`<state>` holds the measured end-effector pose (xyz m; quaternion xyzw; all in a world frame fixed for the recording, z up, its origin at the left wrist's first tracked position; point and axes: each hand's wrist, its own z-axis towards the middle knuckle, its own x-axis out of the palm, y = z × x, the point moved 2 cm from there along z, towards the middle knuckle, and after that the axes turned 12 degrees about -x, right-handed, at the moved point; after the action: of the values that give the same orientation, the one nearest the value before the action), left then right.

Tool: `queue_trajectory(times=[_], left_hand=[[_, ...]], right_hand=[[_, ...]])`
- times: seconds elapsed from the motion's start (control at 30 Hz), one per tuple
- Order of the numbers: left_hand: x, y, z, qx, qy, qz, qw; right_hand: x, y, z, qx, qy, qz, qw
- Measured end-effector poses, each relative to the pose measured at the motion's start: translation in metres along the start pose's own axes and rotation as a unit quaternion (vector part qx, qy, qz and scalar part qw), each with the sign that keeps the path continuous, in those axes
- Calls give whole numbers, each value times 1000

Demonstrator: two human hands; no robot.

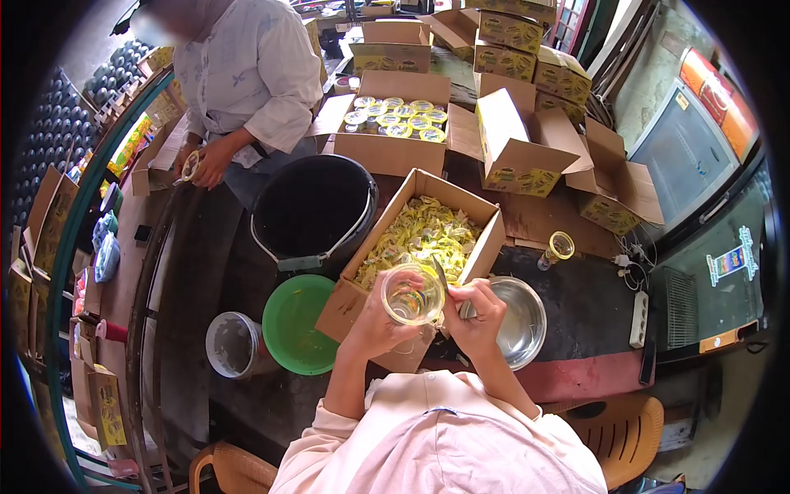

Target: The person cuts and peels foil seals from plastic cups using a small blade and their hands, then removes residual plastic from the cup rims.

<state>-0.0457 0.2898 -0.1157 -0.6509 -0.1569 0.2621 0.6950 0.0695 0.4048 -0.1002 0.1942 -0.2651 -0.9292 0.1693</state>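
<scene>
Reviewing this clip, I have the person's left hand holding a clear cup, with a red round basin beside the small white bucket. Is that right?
Not quite: the head view shows that the round basin beside the small white bucket is green, not red. The left hand does hold a clear cup.

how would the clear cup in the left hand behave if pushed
The clear cup looks like thin see-through plastic, so it is probably light and may flex when squeezed. Its round rim suggests it could roll if knocked over. Its smooth, shiny wall might feel slippery.
</scene>
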Motion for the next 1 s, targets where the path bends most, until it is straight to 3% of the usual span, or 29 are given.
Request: queue_trajectory(times=[0.2,0.3,0.4,0.6,0.8,0.93,1.0], left_hand=[[1,-5,1,13,16,9,1000],[5,-4,-1,-3,16,-48,999],[10,-9,-2,35,-48,41,997],[13,7,-4,24,-3,-25,999],[8,14,-3,-10,22,-35,999],[9,16,-4,15,32,23,999],[8,21,-1,-4,29,-17,999]], right_hand=[[-1,-2,2,-6,-3,0,1000],[-2,0,-1,-14,-4,0,1000],[-1,0,-3,-20,-6,0,1000],[1,-1,0,-22,2,-2,1000],[-4,-3,-2,1,27,16,1000],[-3,-5,0,3,18,-2,1000],[-4,-5,-2,18,23,7,1000]])
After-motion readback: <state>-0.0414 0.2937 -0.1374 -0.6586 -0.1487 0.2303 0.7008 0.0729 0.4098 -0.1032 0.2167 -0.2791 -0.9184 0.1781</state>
